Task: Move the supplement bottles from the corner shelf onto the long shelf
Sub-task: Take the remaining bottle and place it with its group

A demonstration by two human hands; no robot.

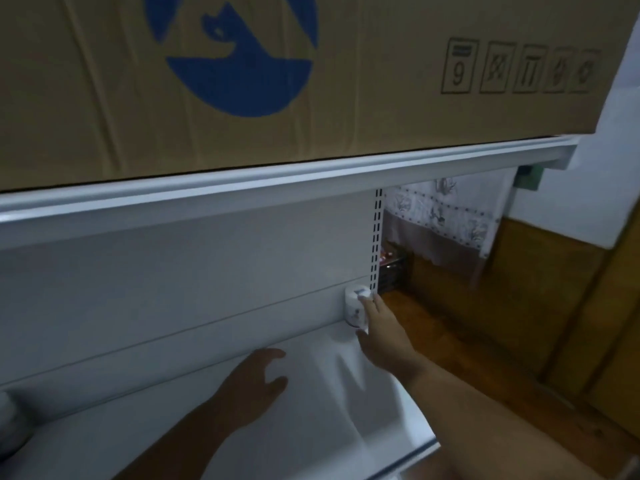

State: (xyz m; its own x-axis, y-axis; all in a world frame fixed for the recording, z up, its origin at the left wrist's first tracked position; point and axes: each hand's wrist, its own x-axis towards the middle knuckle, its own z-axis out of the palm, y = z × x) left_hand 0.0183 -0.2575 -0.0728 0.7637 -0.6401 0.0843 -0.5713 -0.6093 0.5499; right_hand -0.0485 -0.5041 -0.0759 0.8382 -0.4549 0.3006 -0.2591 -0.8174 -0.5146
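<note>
At the far left edge, at about 8 o'clock in the view, a rounded pale thing (8,420) sits on the long shelf (145,420). It is blurry and cut off, so what it is cannot be told.

The long shelf is white and flat, with a white back wall (173,271). Above it runs another white shelf edge (277,174), and on top of that sits a big brown cardboard box (381,64) with a blue round picture and small black signs.

The left hand (251,384) hangs over the long shelf near the middle, at about 6 o'clock. Its fingers (273,355) are loose and a little spread, and they hold nothing.

Up and to the right, at about 4 o'clock from the view's middle, stands the supplement bottle (354,308). It is small and white, with a white cap and a little picture on its side that is too blurry to read. It stands upright at the back right corner of the long shelf, touching the back wall, just beside a white post (377,237) with rows of little holes.

The right hand (382,336) reaches to the bottle from 5 o'clock. Its fingertips (363,299) touch the cap and its thumb is low by the bottle's base. The fingers curve round the bottle's right side.

Further right is brown wood (519,306), and a patterned white cloth (446,216) hangs at 2 o'clock.
</note>
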